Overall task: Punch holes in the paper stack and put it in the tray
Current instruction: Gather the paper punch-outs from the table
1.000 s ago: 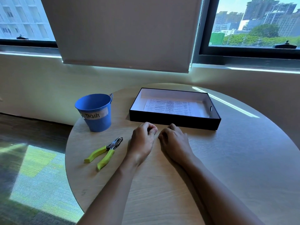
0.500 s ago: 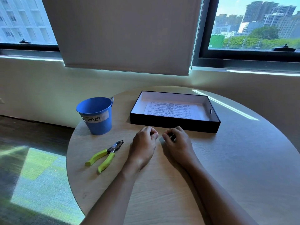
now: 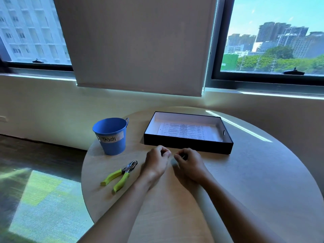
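Observation:
The printed paper stack [image 3: 187,130] lies flat inside the black tray [image 3: 185,144] at the back of the round wooden table [image 3: 245,190]. A hole punch with lime-green handles [image 3: 121,174] rests on the table to the left. My left hand [image 3: 157,162] and my right hand [image 3: 190,163] sit side by side on the table just in front of the tray, fingers curled under. Something small and pale shows at my right fingertips; I cannot tell what it is.
A blue bucket labelled "Trash" [image 3: 111,135] stands left of the tray. The table's left edge drops to a carpeted floor [image 3: 35,199]. A wall with windows and a lowered blind [image 3: 136,44] runs behind the table.
Both hands have stayed in front of the tray, with the fingers curling in a little more. The camera has tilted slightly.

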